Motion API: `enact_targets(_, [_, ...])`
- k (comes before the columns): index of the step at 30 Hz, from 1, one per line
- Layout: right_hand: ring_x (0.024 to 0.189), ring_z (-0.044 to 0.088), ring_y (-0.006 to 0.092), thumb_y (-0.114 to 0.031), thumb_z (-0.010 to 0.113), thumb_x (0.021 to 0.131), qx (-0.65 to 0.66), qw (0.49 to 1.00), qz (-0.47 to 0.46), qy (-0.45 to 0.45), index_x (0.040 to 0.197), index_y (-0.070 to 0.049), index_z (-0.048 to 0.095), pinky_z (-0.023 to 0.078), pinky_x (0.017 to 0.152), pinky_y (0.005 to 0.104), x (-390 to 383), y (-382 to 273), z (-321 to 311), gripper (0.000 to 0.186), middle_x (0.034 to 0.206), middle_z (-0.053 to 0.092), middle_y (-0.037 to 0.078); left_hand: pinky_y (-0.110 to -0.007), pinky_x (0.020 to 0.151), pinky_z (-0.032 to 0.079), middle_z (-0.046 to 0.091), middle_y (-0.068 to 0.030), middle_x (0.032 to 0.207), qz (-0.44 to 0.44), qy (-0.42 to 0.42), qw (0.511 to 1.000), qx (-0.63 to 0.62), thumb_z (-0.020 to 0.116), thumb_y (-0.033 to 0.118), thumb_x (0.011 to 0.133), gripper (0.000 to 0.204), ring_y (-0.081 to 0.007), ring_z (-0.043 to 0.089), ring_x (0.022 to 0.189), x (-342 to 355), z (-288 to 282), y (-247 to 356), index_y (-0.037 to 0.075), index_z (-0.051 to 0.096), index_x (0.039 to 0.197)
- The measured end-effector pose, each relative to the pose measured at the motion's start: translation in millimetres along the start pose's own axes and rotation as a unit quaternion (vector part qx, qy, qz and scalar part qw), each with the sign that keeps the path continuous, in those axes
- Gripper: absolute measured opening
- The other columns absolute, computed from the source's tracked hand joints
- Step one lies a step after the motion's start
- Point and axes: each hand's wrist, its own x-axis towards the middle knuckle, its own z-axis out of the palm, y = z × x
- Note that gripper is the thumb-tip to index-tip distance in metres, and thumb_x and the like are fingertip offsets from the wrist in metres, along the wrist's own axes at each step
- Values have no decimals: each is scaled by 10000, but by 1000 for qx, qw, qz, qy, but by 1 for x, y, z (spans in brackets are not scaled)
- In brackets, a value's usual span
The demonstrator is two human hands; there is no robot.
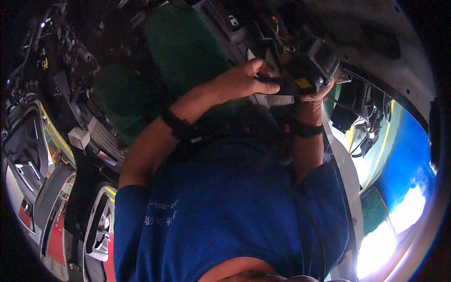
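Note:
A black boxy car part (295, 70) with a small yellow label sits in front of my chest, right of centre. My right hand (319, 93) wraps round its lower right edge, fingers mostly hidden behind it. My left hand (256, 81) is at the part's left side, fingers bent and thumb stretched toward it. Between that thumb and the fingers lies something dark that I cannot make out. A pale, pointed piece (251, 55) shows just beyond the left hand.
Dark green panels (183, 40) lie beyond my left forearm, in a dim car interior. At far left, a small white box (79, 137) sits near an open door frame, above a car wheel (101, 235). Cables and metal fittings (369, 124) hang at right, by a blue surface (408, 150).

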Motion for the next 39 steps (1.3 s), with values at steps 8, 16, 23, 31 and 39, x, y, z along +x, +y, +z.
enact_targets(8, [1001,644,307,-178,603,530,-105,985,69,121,1223,1,584,524,905,420,-6,10,1,715,1104,673,115,-316,957,423,653,-84,1108,-37,-5,998,-53,755,299,847,583,-191,581,1069,21,1,-18,10,516,1294])
enact_targets(16, [1027,626,272,-106,686,538,-182,978,31,96,1229,-27,586,506,929,405,-9,14,-9,702,1138,651,89,-328,843,482,610,-24,1196,-36,-10,945,-324,760,396,835,603,-145,571,1072,24,-18,-12,121,518,1314])
enact_targets(23, [1206,536,257,-254,776,781,-344,930,116,62,1409,-30,416,462,1019,405,-13,12,5,758,1356,533,116,-338,934,476,603,-41,1239,-3,-35,950,-311,778,364,818,686,-181,572,1126,11,-19,0,81,480,1368])
enact_targets(31, [1240,508,198,-194,744,828,-259,943,202,59,1460,-15,347,459,1010,340,-17,10,34,768,1384,510,105,-313,858,486,625,-57,1160,30,-42,966,-253,805,339,789,707,-168,594,1027,0,-13,5,40,485,1345])
enact_targets(39, [1033,587,147,-285,726,844,-293,953,26,-73,1413,-20,416,495,872,296,-25,11,55,700,1207,608,73,-309,931,471,613,-75,1163,64,27,985,-159,840,242,759,791,-180,580,1069,-11,-6,20,25,419,1392])
